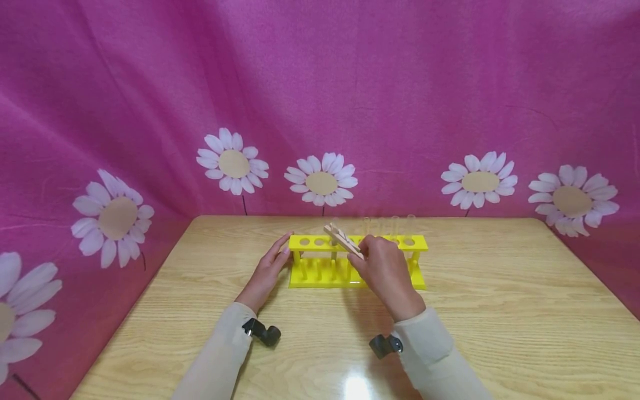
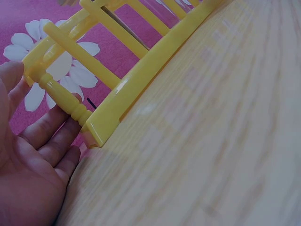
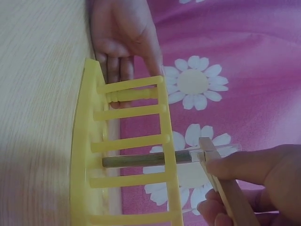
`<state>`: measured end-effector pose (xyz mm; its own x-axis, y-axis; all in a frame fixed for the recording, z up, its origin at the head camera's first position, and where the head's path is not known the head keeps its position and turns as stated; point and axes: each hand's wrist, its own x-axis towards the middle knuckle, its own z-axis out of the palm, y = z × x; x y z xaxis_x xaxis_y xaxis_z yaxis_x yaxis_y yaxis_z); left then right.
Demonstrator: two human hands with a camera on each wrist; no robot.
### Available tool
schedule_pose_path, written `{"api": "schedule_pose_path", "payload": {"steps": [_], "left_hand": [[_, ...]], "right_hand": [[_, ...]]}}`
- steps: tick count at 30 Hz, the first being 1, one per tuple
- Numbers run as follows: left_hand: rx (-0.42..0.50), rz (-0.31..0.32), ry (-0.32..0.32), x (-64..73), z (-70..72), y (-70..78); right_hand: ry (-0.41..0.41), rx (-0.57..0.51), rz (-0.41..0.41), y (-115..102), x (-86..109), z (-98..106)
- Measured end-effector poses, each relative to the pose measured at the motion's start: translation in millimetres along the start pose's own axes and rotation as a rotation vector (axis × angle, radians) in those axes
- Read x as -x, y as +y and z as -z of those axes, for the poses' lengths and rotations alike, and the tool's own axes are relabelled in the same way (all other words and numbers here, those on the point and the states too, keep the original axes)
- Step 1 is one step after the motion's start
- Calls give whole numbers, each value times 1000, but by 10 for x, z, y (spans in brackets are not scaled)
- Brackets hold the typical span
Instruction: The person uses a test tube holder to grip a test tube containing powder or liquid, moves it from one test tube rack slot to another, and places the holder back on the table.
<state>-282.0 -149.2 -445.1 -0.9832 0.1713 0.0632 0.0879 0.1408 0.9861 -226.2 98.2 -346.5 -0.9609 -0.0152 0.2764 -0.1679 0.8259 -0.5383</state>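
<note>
A yellow test tube rack (image 1: 325, 282) stands on the table. My left hand (image 1: 265, 272) holds its left end; in the left wrist view the fingers (image 2: 59, 143) lie behind the end post, the thumb by the top shelf. My right hand (image 1: 387, 266) grips a wooden test tube holder (image 1: 342, 240) above the rack. Seen from the right wrist, the jaws of the holder are around the upper part of a test tube (image 3: 136, 160) with dark greenish-brown contents. That tube passes through a hole in the top shelf, its lower end near the rack's base.
Several clear test tubes (image 1: 395, 224) stand toward the rack's right side, partly hidden by my right hand. A wood-grain table (image 1: 500, 300) lies underneath. Behind it hangs a magenta cloth (image 1: 400, 100) with white daisies.
</note>
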Motion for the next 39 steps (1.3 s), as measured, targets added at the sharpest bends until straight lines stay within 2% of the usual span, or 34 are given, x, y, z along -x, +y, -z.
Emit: {"api": "schedule_pose_path", "payload": {"steps": [12, 19, 20, 24, 30, 39], "left_hand": [[3, -7, -3, -6, -1, -9], [11, -1, -9, -6, 6, -15], [14, 6, -15, 15, 4, 31], [16, 9, -23, 17, 5, 45], [2, -8, -6, -1, 6, -7], [-9, 5, 3, -13, 6, -11]], "right_hand": [[-25, -33, -36, -4, 2, 16], [3, -1, -8, 5, 10, 8], [8, 2, -3, 5, 12, 9], [20, 6, 5, 11, 14, 5], [29, 6, 12, 10, 17, 1], [45, 3, 30, 8, 22, 4]]}}
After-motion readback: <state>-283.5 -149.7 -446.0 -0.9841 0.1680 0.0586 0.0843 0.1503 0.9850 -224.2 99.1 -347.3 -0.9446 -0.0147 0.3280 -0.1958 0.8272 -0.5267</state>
